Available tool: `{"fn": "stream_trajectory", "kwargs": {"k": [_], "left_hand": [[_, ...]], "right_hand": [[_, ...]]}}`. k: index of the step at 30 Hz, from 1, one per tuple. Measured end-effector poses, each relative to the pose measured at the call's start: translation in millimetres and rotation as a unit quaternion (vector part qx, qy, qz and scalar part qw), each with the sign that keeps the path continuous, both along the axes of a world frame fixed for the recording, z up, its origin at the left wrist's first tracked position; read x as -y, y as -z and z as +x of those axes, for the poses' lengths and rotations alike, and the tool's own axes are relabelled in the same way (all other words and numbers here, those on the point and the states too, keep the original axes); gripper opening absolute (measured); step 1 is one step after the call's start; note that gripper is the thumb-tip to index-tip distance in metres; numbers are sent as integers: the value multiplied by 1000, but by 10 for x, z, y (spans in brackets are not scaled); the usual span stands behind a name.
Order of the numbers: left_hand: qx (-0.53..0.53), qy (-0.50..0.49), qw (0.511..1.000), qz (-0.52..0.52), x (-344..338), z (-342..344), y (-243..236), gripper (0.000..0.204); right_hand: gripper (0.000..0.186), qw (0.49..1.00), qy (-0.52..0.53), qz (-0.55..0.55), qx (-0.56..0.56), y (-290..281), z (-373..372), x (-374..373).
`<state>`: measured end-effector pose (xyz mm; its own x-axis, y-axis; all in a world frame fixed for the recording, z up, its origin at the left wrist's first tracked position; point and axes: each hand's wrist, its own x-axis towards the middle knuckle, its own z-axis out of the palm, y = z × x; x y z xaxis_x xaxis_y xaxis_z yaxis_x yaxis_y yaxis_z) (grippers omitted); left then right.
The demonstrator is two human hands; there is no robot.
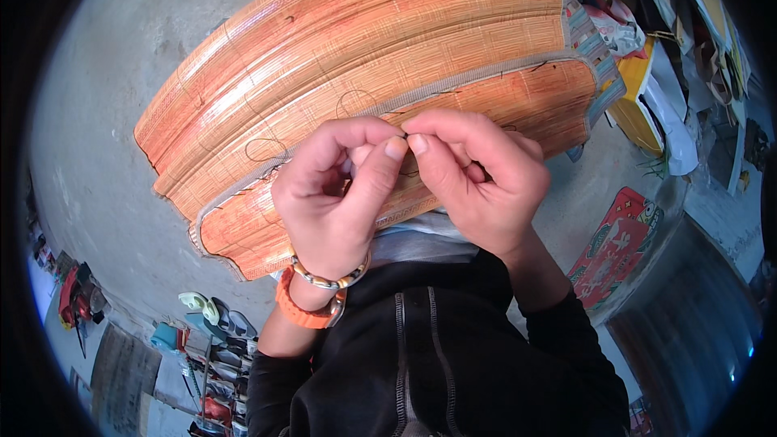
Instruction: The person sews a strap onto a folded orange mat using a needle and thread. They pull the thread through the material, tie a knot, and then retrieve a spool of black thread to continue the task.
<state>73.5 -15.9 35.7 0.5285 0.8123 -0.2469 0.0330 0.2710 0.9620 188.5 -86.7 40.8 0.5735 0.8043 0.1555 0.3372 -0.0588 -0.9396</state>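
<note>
My left hand (336, 182) and my right hand (486, 174) meet fingertip to fingertip, each with thumb and forefinger pinched. Between the tips shows a small dark bit of thread; its exact shape is too small to make out. Loops of dark thread (265, 141) curl over the mat beside my left hand. Beneath both hands a glossy orange-brown bamboo mat (364, 40) lies folded in long curved layers. Grey edging tape (453, 78) runs along its near fold, with short dark thread ends on it. My left wrist wears an orange watch (303, 303) and a bracelet (328, 282).
The mat's right end rests over a striped cloth-like surface (595, 44). Beyond it stand a yellow box (638, 105) and piled bags and cardboard. A red patterned mat (613, 243) lies on the grey floor at right. Shoes (227, 356) crowd a rack at lower left.
</note>
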Motion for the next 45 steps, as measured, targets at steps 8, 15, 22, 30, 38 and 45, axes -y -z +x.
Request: {"fn": "stream_trajectory", "kwargs": {"k": [8, 15, 22, 30, 38, 45], "left_hand": [[-89, 16, 955, 282, -5, 7, 14, 9], [-61, 13, 991, 120, -26, 3, -24, 7], [-20, 1, 999, -31, -33, 18, -39, 8], [-31, 14, 999, 17, -39, 22, -29, 6], [-44, 31, 998, 31, -37, 15, -28, 6], [-37, 34, 998, -29, -61, 1, -45, 7]], "right_hand": [[10, 999, -40, -10, 9, -2, 30, 3], [12, 999, -32, -35, -6, -40, 25, 17], [16, 997, -57, 1, 45, -43, 46, 19], [15, 997, -48, -4, 56, -36, 46, -11], [10, 999, -42, -11, -5, 0, 32, 10], [11, 999, -37, -15, -31, -3, 30, 12]]}}
